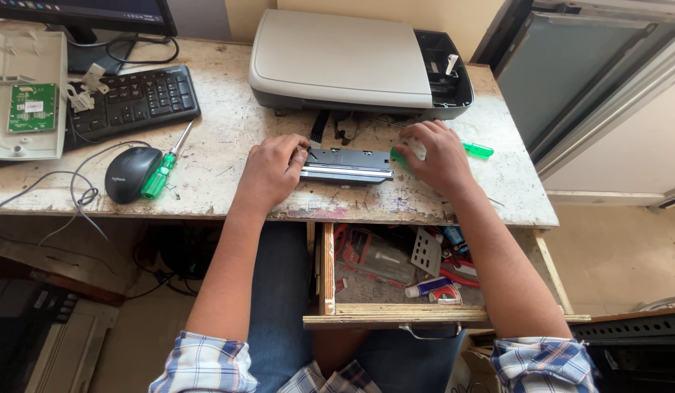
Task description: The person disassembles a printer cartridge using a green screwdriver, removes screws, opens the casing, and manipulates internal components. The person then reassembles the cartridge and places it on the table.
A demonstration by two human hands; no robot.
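Note:
A long dark metal and plastic printer part point(346, 164) lies on the worn white desk point(228, 138) in front of a grey printer point(345, 62). My left hand point(273, 171) grips the part's left end. My right hand point(433, 154) rests at the part's right end, closed over a screwdriver with a green handle point(477, 150) whose end sticks out to the right. The screwdriver's shaft is hidden under my fingers.
A second green-handled screwdriver point(165, 166) lies beside a black mouse point(129, 173). A black keyboard point(134, 98), a monitor base and an opened white casing with a green circuit board point(30, 108) sit at the left. An open drawer point(396, 280) with several tools is below the desk.

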